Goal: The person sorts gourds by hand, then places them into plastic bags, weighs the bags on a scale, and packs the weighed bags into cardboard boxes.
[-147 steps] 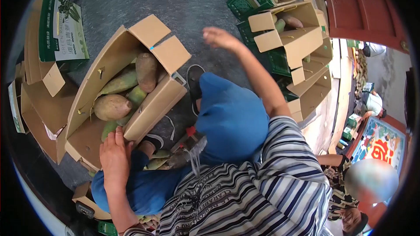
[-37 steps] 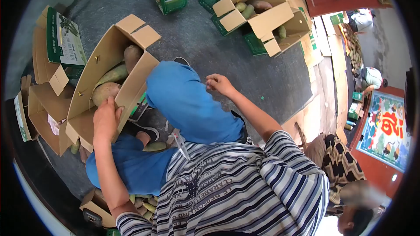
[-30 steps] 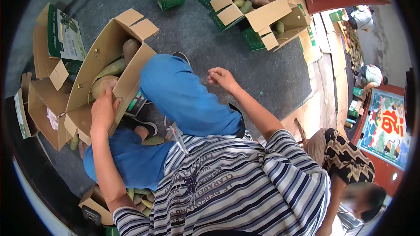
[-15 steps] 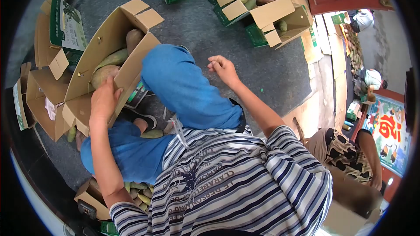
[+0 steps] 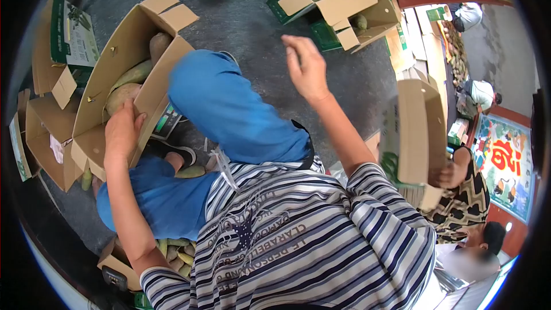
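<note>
My left hand (image 5: 121,130) reaches over the near end of an open cardboard carton (image 5: 162,83). Its fingers are extended against a rounded, pale brown vegetable (image 5: 119,99), with the thumb apart; the fingertips are partly hidden. Behind that vegetable lie a long greenish one (image 5: 133,74) and a reddish-brown one (image 5: 160,47). My right hand (image 5: 309,72) is raised over the dark floor beyond my knee, open and slightly blurred. Nothing is in it. Between the carton and my raised leg stands a device with a green-lit display (image 5: 166,120).
Open cartons (image 5: 49,138) and a green-and-white carton (image 5: 74,34) stand at the left. More cartons of vegetables (image 5: 336,8) stand ahead. Loose vegetables (image 5: 178,255) lie by my hip. At right, a co-worker's hand (image 5: 450,173) holds an upright carton (image 5: 422,132).
My right hand has risen and its curled fingers have straightened. My left hand stays at the vegetable. The co-worker at right now has a carton beside me. The view has shifted slightly.
</note>
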Action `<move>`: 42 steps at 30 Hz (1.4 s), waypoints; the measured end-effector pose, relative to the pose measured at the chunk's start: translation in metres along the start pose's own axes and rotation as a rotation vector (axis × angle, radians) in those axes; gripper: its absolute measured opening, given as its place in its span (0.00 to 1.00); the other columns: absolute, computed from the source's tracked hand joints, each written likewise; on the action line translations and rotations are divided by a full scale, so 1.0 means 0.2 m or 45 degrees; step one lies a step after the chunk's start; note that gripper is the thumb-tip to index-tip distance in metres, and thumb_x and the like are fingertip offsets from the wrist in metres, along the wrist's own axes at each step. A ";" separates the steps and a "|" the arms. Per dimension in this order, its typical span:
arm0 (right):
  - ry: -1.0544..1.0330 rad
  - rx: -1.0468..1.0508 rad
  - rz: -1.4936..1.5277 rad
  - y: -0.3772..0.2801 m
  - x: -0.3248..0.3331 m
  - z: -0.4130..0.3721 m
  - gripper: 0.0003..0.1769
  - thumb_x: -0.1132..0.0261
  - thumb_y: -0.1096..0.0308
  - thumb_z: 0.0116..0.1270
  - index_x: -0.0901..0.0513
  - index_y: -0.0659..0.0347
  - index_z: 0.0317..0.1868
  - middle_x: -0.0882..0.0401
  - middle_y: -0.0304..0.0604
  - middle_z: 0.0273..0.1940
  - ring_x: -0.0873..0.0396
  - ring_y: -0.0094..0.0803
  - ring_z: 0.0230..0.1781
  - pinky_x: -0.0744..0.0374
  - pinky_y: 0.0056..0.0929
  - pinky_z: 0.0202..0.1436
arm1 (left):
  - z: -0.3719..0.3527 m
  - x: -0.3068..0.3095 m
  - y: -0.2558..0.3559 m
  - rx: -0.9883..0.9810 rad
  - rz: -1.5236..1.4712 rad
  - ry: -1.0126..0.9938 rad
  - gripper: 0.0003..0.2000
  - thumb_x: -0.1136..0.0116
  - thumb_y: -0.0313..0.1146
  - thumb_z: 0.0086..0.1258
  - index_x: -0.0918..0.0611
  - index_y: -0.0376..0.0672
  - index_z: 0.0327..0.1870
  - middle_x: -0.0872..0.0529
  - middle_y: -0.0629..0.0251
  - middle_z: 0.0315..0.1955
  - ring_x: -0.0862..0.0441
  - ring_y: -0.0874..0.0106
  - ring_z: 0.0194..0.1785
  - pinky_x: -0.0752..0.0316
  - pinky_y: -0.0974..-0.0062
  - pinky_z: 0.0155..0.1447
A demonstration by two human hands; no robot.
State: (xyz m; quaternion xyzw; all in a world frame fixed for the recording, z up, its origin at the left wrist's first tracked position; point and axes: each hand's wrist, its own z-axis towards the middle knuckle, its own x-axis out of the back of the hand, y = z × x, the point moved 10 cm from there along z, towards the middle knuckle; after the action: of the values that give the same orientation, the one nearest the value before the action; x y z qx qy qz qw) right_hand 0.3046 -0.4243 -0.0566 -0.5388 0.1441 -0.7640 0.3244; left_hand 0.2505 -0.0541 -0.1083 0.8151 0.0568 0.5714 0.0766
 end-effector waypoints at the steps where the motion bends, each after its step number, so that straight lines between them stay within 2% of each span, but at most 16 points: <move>1: 0.067 0.066 -0.136 -0.02 0.11 0.02 0.13 0.40 0.76 0.59 0.21 0.59 0.46 0.21 0.47 0.45 0.23 0.44 0.47 0.25 0.37 0.52 | 0.00 0.00 0.01 -0.001 0.002 0.013 0.16 0.41 0.34 0.63 0.28 0.36 0.48 0.20 0.47 0.39 0.22 0.49 0.45 0.27 0.56 0.46; 5: 0.262 0.032 -0.744 0.22 0.61 0.00 0.23 0.36 0.71 0.56 0.26 0.61 0.54 0.27 0.52 0.55 0.31 0.50 0.58 0.32 0.42 0.62 | -0.01 0.02 0.03 -0.021 -0.011 0.043 0.16 0.41 0.34 0.64 0.29 0.37 0.48 0.20 0.47 0.39 0.22 0.48 0.45 0.28 0.56 0.46; 8: 0.177 -0.252 -1.310 0.68 0.91 -0.25 0.39 0.30 0.51 0.54 0.32 0.68 0.60 0.33 0.64 0.60 0.31 0.56 0.58 0.31 0.46 0.60 | -0.01 0.02 0.02 -0.012 0.005 0.040 0.15 0.42 0.33 0.64 0.29 0.37 0.47 0.20 0.47 0.40 0.22 0.48 0.45 0.28 0.56 0.46; 10: -0.081 -0.561 -1.326 1.03 0.94 -0.59 0.51 0.29 0.43 0.49 0.38 0.70 0.64 0.34 0.65 0.60 0.31 0.57 0.58 0.30 0.45 0.59 | -0.01 0.01 0.02 0.020 0.010 0.020 0.15 0.42 0.33 0.64 0.29 0.37 0.47 0.20 0.47 0.40 0.22 0.48 0.45 0.28 0.56 0.46; 12: -0.390 -0.960 -1.187 1.23 0.84 -0.96 0.54 0.29 0.42 0.48 0.42 0.69 0.66 0.32 0.65 0.58 0.30 0.57 0.57 0.28 0.45 0.58 | -0.01 0.01 0.02 0.010 0.001 0.017 0.14 0.42 0.33 0.64 0.29 0.37 0.46 0.20 0.47 0.39 0.22 0.48 0.45 0.28 0.56 0.46; 13: -0.400 -1.196 -0.934 1.24 0.78 -1.12 0.57 0.29 0.41 0.49 0.46 0.67 0.69 0.32 0.64 0.58 0.28 0.58 0.55 0.26 0.46 0.56 | -0.01 0.01 0.01 0.009 0.000 0.016 0.14 0.42 0.34 0.64 0.29 0.37 0.45 0.20 0.47 0.39 0.22 0.48 0.45 0.28 0.56 0.46; 14: -0.361 -1.083 -1.038 1.14 0.73 -1.13 0.48 0.30 0.44 0.51 0.38 0.66 0.64 0.24 0.60 0.49 0.23 0.56 0.47 0.23 0.46 0.49 | -0.01 0.00 0.01 0.010 -0.010 0.008 0.14 0.42 0.33 0.64 0.29 0.37 0.45 0.20 0.47 0.39 0.22 0.48 0.45 0.28 0.56 0.46; 16: -0.530 -1.263 -0.788 1.34 0.60 -1.36 0.32 0.34 0.49 0.57 0.29 0.64 0.54 0.19 0.57 0.37 0.20 0.55 0.38 0.22 0.46 0.42 | 0.00 -0.01 -0.01 0.018 -0.026 0.006 0.14 0.41 0.33 0.64 0.28 0.36 0.45 0.20 0.47 0.40 0.22 0.49 0.45 0.28 0.56 0.46; 18: -0.533 -0.967 -0.754 1.19 0.50 -1.35 0.20 0.37 0.56 0.61 0.26 0.64 0.43 0.20 0.56 0.29 0.20 0.55 0.34 0.23 0.47 0.39 | 0.00 0.00 0.00 0.016 -0.017 0.011 0.14 0.41 0.33 0.63 0.28 0.36 0.44 0.20 0.47 0.39 0.22 0.49 0.45 0.27 0.56 0.46; 22: -0.700 -0.763 -0.440 0.65 0.25 -1.15 0.14 0.37 0.64 0.61 0.24 0.63 0.43 0.21 0.57 0.31 0.22 0.55 0.34 0.24 0.45 0.38 | 0.00 -0.01 -0.02 0.045 -0.029 -0.017 0.16 0.40 0.34 0.62 0.27 0.36 0.46 0.20 0.47 0.40 0.22 0.49 0.45 0.27 0.56 0.46; 23: -0.661 -0.566 -0.392 0.57 0.18 -1.13 0.12 0.37 0.66 0.61 0.24 0.62 0.43 0.21 0.55 0.34 0.22 0.53 0.34 0.23 0.44 0.37 | 0.00 -0.01 -0.03 0.041 -0.037 -0.025 0.16 0.39 0.34 0.62 0.27 0.36 0.46 0.20 0.47 0.40 0.21 0.49 0.45 0.27 0.56 0.46; 30: -0.461 0.027 -0.195 0.22 -0.28 -0.45 0.13 0.38 0.66 0.62 0.25 0.60 0.45 0.21 0.51 0.35 0.21 0.50 0.33 0.22 0.44 0.34 | -0.01 -0.01 -0.04 0.035 -0.024 -0.002 0.16 0.39 0.35 0.62 0.27 0.38 0.47 0.20 0.48 0.40 0.21 0.48 0.44 0.27 0.56 0.46; 34: -0.429 -0.024 -0.331 0.23 -0.56 0.07 0.16 0.40 0.63 0.62 0.26 0.61 0.48 0.20 0.54 0.39 0.20 0.52 0.38 0.22 0.46 0.39 | -0.01 -0.01 -0.05 0.061 -0.067 -0.035 0.16 0.39 0.34 0.62 0.28 0.37 0.46 0.21 0.47 0.40 0.22 0.48 0.45 0.28 0.55 0.47; 37: -0.461 -0.150 -0.230 0.32 -0.72 0.21 0.18 0.40 0.63 0.62 0.26 0.61 0.51 0.20 0.57 0.41 0.21 0.53 0.42 0.23 0.47 0.44 | -0.02 -0.01 -0.05 0.053 -0.071 -0.013 0.16 0.39 0.35 0.61 0.28 0.37 0.46 0.20 0.48 0.40 0.22 0.49 0.45 0.27 0.56 0.46; 38: -0.536 -0.294 -0.214 0.38 -0.75 0.19 0.21 0.38 0.61 0.60 0.26 0.61 0.52 0.21 0.59 0.42 0.22 0.53 0.45 0.25 0.47 0.48 | -0.02 0.01 -0.05 0.047 -0.069 0.007 0.16 0.39 0.35 0.61 0.28 0.37 0.46 0.20 0.48 0.39 0.22 0.49 0.45 0.27 0.56 0.46; 42: -0.749 -0.163 -0.490 0.57 -0.72 -0.23 0.20 0.37 0.57 0.60 0.25 0.62 0.47 0.19 0.57 0.38 0.21 0.53 0.40 0.24 0.48 0.43 | -0.02 -0.01 -0.06 0.026 -0.083 0.047 0.16 0.38 0.35 0.60 0.27 0.38 0.45 0.20 0.49 0.39 0.21 0.51 0.45 0.27 0.56 0.47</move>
State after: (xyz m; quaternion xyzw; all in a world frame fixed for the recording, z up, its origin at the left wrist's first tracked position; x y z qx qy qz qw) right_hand 0.3311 -0.4223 -0.2433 -0.7723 -0.0123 -0.6126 0.1678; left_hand 0.2454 -0.0428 -0.1099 0.8029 0.0904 0.5830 0.0856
